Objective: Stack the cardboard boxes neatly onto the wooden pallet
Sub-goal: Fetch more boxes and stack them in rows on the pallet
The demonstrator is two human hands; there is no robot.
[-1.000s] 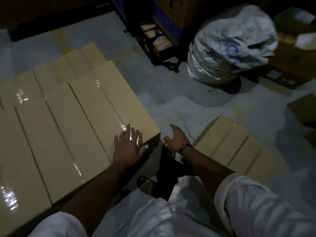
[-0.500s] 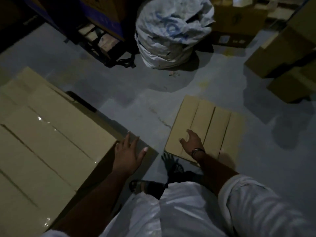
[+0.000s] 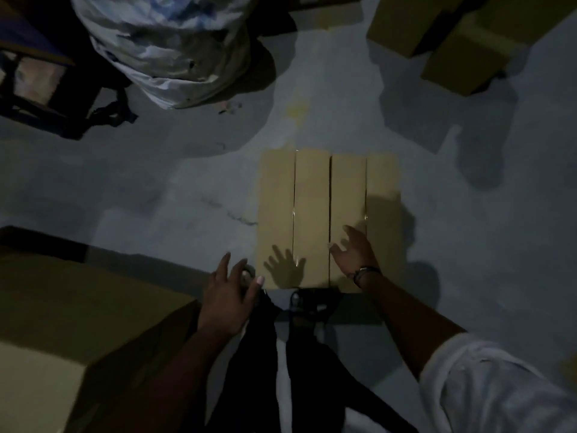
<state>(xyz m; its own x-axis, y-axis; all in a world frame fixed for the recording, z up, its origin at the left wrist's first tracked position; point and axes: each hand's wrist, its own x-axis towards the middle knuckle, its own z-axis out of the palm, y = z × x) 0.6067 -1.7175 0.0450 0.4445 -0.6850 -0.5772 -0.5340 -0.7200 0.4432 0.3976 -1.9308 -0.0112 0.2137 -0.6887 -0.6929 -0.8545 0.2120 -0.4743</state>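
Several long tan cardboard boxes (image 3: 312,198) lie side by side on the grey floor straight ahead. My right hand (image 3: 352,253) hovers over their near end with fingers spread, holding nothing. My left hand (image 3: 229,290) is open above the floor just left of them, and its shadow falls on the near boxes. A stack of the same boxes (image 3: 62,307) fills the lower left; the pallet under it is hidden.
A large white sack (image 3: 168,45) stands at the back left beside a dark frame (image 3: 37,89). More cardboard boxes (image 3: 452,42) sit at the back right. My dark legs and feet (image 3: 306,307) stand at the near end of the floor boxes.
My view has swung right from the stack to the floor boxes. My left hand has left the stack's top and my right hand has come over the floor boxes.
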